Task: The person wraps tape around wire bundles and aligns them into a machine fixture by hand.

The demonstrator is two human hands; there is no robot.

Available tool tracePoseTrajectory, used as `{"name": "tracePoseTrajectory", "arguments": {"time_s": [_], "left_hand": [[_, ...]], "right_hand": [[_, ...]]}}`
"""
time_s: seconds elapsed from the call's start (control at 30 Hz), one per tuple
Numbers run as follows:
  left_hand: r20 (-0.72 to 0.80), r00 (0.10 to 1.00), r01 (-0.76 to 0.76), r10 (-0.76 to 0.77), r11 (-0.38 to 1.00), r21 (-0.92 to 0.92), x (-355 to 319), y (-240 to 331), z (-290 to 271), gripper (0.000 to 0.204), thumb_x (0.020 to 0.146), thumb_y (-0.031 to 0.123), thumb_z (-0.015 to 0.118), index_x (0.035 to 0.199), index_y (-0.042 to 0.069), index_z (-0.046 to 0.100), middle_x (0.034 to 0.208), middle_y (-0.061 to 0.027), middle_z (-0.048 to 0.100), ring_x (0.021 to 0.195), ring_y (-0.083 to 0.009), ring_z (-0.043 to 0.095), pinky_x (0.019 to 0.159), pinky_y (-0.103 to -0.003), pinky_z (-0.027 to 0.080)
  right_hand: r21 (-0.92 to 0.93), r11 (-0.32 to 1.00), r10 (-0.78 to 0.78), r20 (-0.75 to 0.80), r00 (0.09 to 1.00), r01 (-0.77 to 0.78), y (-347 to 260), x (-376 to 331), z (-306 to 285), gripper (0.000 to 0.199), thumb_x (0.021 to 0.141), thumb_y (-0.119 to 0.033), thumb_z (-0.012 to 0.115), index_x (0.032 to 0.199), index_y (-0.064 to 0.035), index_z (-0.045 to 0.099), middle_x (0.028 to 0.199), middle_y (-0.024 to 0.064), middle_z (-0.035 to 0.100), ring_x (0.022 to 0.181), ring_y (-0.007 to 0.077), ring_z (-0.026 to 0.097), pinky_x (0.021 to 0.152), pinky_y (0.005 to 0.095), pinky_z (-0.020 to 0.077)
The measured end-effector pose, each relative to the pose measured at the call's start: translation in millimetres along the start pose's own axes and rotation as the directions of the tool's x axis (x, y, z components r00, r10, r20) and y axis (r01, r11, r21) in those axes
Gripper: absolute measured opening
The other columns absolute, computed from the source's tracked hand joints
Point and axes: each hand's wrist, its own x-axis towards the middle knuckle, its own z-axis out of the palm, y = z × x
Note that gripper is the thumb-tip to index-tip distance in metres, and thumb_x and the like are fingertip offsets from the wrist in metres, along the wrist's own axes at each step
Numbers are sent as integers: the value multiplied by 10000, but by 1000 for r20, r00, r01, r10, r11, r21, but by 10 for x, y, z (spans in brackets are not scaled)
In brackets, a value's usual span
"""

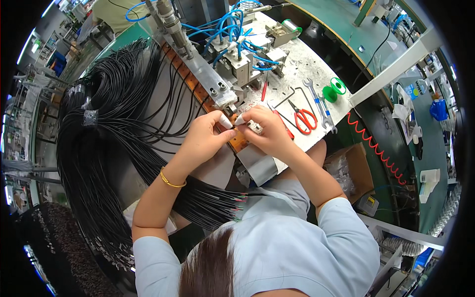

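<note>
My left hand [200, 139] and my right hand [271, 131] meet at the front end of a machine's metal arm [210, 81]. White finger covers sit on the index fingertips of both hands. Thumb and fingers of each hand are pinched together, and what lies between them is too small to make out. Below the fingertips runs an orange-brown strip with holes [238, 142]. Thin black cables [173, 121] fan out from a large bundle on the left toward the strip, passing beside my left hand.
Red-handled scissors [306, 121], wrenches [316, 101], and a green wire spool [330, 94] lie to the right on the white bench top [302, 59]. Blue air hoses [230, 24] loop over the machine. A cardboard box [354, 171] stands low at the right. Cable ends [213, 203] lie by my lap.
</note>
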Motion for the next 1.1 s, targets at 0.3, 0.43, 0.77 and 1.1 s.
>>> {"name": "tracePoseTrajectory", "arguments": {"time_s": [0.3, 0.43, 0.77, 1.1], "left_hand": [[-45, 999, -12, 13, 999, 32, -10, 27, 22, 186, 862, 155, 628, 803, -19, 599, 588, -28, 536, 510, -54, 446, 487, -255, 367], [37, 999, 19, -21, 999, 51, -38, 70, -37, 146, 873, 147, 640, 854, 3, 635, 650, 42, 512, 571, 1, 415, 505, -192, 337], [674, 737, -398, -57, 769, 501, -538, 263, 127, 225, 782, 249, 695, 830, 37, 640, 807, -136, 630, 808, -335, 610, 677, -390, 471], [202, 976, -128, 77, 958, 256, -300, 223, -13, 208, 836, 219, 671, 822, 24, 601, 676, -77, 618, 607, -173, 599, 589, -309, 460]], "right_hand": [[-111, 992, 41, -109, 993, -53, 35, -40, -27, 120, 840, -140, 590, 810, -24, 592, 761, 109, 597, 728, 291, 557, 721, 368, 418], [254, 947, 179, 96, 979, -198, 52, 20, 31, 181, 895, -169, 542, 813, -11, 578, 761, 125, 589, 723, 309, 547, 684, 381, 419], [38, 979, 198, 59, 978, -200, 113, -50, -58, 209, 937, -183, 534, 844, 2, 561, 730, 104, 553, 713, 219, 529, 679, 327, 413], [-357, 932, 72, -1, 997, -67, 61, -20, -37, 202, 928, -175, 541, 834, 3, 556, 724, 108, 565, 698, 237, 543, 646, 329, 408]]}}
